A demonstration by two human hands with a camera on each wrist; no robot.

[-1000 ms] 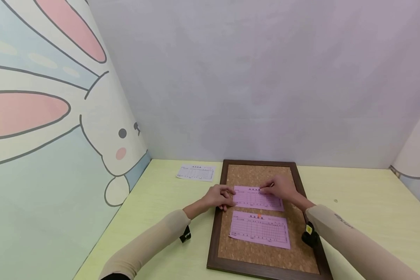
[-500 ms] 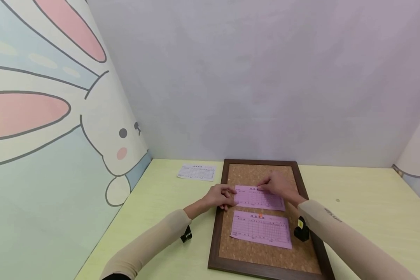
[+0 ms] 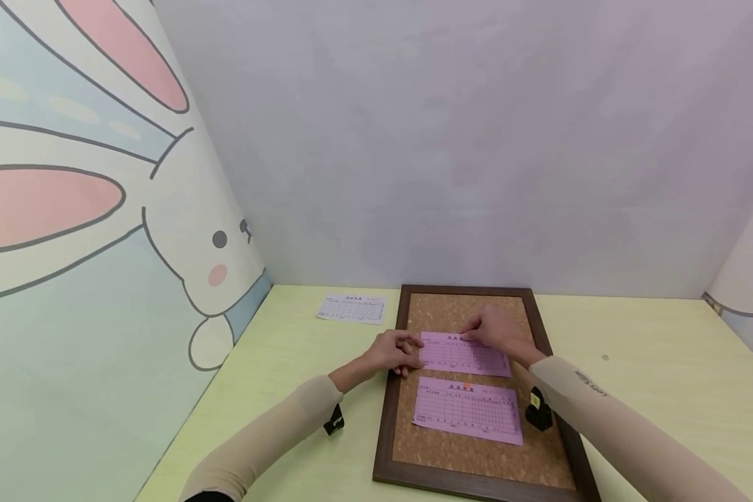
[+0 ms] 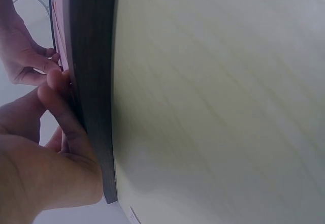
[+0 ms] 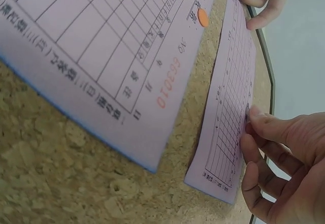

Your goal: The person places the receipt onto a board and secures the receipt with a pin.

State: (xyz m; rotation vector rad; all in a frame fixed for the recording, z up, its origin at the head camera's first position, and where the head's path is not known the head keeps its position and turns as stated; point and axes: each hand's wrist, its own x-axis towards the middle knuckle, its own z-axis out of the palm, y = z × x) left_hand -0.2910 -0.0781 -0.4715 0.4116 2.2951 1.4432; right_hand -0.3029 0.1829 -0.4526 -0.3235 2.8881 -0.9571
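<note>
A yellow-green table carries a dark-framed cork board, where a lower pink slip sits under an orange pin and an upper pink slip lies just beyond it. The left hand rests at the board's left frame, its loosely bent fingers touching the upper slip's left end. The right hand presses its curled fingertips onto that slip's top edge; whether they pinch anything there, I cannot tell.
</note>
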